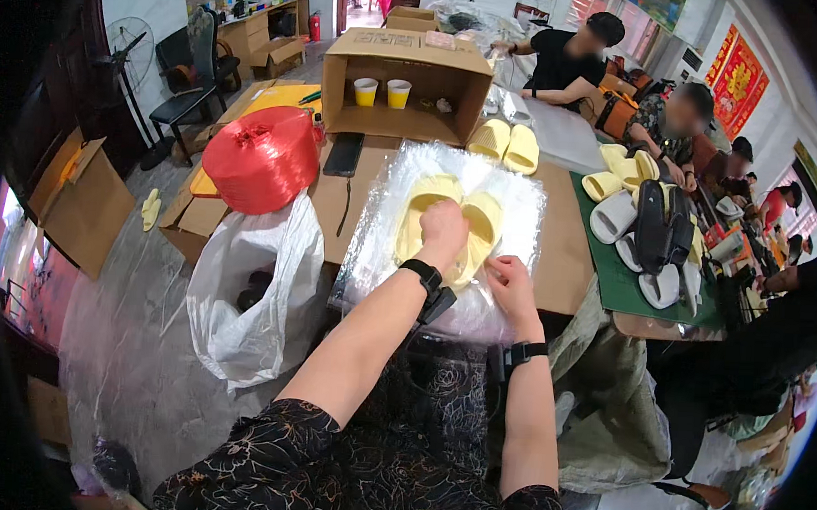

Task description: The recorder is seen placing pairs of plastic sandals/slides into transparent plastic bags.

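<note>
A pair of pale yellow slippers (pixel 429 201) lies on a clear plastic bag (pixel 382 245) spread over the brown table (pixel 563 262). My left hand (pixel 443 227) rests closed on top of the slippers, pressing on them. My right hand (pixel 509 285) sits at the bag's near right edge and pinches the plastic just beside the slippers. Both wrists wear black bands.
An open cardboard box (pixel 407 77) holding two yellow cups stands behind; another yellow slipper pair (pixel 506 145) lies right of it. A black phone (pixel 344 154), a red twine spool (pixel 262 157) and a white plastic bag (pixel 252 294) are at left. Other people work over slippers on a green mat (pixel 626 283) at right.
</note>
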`<action>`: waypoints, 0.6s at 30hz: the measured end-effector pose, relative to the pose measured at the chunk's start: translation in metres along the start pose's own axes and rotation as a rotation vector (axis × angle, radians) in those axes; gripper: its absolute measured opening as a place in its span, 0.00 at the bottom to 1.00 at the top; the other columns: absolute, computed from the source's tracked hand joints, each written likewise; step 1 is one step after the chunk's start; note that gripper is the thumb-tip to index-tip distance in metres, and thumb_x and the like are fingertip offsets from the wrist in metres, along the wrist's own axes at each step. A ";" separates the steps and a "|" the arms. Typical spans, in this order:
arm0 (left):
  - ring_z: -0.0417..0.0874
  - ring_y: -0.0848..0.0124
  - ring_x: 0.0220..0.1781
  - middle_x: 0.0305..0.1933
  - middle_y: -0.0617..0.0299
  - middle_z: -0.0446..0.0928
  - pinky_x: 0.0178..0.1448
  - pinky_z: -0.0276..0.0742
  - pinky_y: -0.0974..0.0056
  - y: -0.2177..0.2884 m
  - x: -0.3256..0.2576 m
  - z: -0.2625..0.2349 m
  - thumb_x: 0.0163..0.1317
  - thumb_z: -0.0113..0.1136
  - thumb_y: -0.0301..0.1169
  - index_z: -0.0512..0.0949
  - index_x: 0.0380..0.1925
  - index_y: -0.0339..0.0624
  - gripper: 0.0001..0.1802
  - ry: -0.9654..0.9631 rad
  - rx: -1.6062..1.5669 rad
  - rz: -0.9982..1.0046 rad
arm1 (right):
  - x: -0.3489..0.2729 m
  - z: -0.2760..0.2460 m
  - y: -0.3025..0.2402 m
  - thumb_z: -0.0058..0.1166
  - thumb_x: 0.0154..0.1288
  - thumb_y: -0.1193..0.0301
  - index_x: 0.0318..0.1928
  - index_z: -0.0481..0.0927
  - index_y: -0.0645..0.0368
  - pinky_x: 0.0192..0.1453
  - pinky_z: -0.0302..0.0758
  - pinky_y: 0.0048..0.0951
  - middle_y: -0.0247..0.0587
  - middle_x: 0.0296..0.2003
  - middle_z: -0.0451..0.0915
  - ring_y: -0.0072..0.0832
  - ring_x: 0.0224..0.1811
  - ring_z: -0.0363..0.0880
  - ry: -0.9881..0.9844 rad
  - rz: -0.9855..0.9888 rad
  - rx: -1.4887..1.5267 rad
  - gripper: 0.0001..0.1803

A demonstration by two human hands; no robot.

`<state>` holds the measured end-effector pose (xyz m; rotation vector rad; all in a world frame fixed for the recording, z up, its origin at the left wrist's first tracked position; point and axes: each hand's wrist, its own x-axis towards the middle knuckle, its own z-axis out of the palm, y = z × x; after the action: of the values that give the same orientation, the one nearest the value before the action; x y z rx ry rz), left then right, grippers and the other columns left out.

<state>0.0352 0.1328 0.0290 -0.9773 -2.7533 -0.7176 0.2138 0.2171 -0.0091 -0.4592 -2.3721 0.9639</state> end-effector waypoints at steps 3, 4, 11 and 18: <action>0.85 0.52 0.38 0.34 0.46 0.83 0.43 0.80 0.51 0.002 0.005 0.007 0.53 0.59 0.31 0.83 0.28 0.38 0.08 0.059 -0.232 0.010 | -0.003 -0.005 0.008 0.60 0.62 0.69 0.53 0.83 0.57 0.37 0.72 0.30 0.42 0.37 0.72 0.30 0.29 0.72 0.014 0.044 -0.027 0.18; 0.85 0.52 0.38 0.34 0.46 0.83 0.43 0.80 0.51 -0.003 0.007 0.007 0.53 0.59 0.31 0.83 0.28 0.38 0.08 0.061 -0.227 -0.003 | -0.004 -0.004 0.007 0.60 0.62 0.69 0.53 0.83 0.57 0.37 0.72 0.30 0.42 0.37 0.72 0.30 0.29 0.72 0.001 0.040 -0.021 0.18; 0.82 0.47 0.35 0.31 0.46 0.80 0.39 0.75 0.47 -0.042 0.005 -0.013 0.52 0.58 0.34 0.79 0.25 0.41 0.08 0.193 -0.421 0.037 | -0.001 0.012 -0.003 0.56 0.64 0.71 0.60 0.76 0.59 0.39 0.70 0.25 0.35 0.32 0.69 0.23 0.33 0.69 0.038 0.210 0.223 0.23; 0.80 0.52 0.29 0.25 0.50 0.77 0.32 0.72 0.52 -0.104 -0.048 -0.164 0.52 0.61 0.35 0.77 0.26 0.41 0.09 0.372 -0.621 0.162 | -0.007 0.006 0.021 0.61 0.61 0.73 0.54 0.79 0.65 0.36 0.69 0.20 0.30 0.31 0.70 0.17 0.31 0.67 0.086 0.082 0.090 0.20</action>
<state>0.0021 -0.0428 0.1192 -1.0097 -2.1308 -1.5890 0.2182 0.2245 -0.0302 -0.5551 -2.2381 1.0618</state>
